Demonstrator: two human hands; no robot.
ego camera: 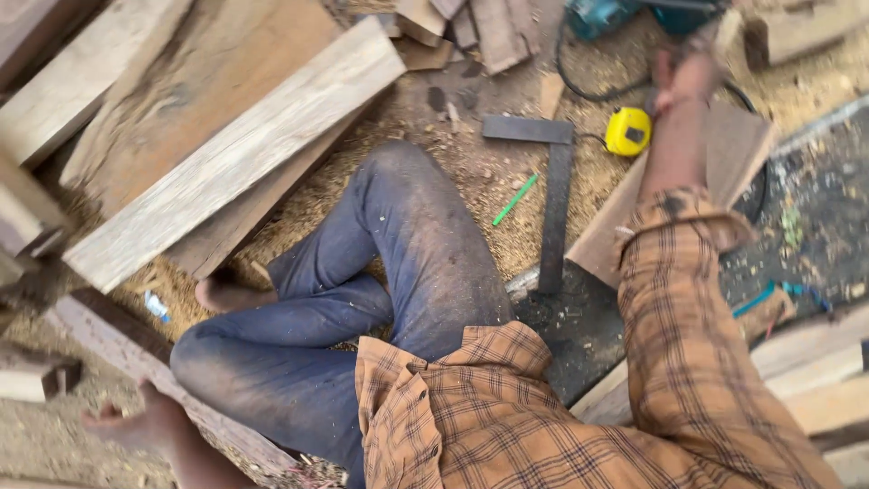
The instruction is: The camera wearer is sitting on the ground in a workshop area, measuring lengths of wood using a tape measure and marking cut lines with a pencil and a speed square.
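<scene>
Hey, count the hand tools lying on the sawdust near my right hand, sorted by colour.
Yellow: 1, the tape measure
Green: 1, the pencil
Dark metal: 1, the try square
Total: 3
The right hand reaches past the tape measure; the teal power tool at the top edge is not counted.

The right hand is motion-blurred, so its grip cannot be made out. The teal power tool is cut off by the top edge. The left hand is blurred, fingers indistinct, its forearm running off the bottom edge.
</scene>
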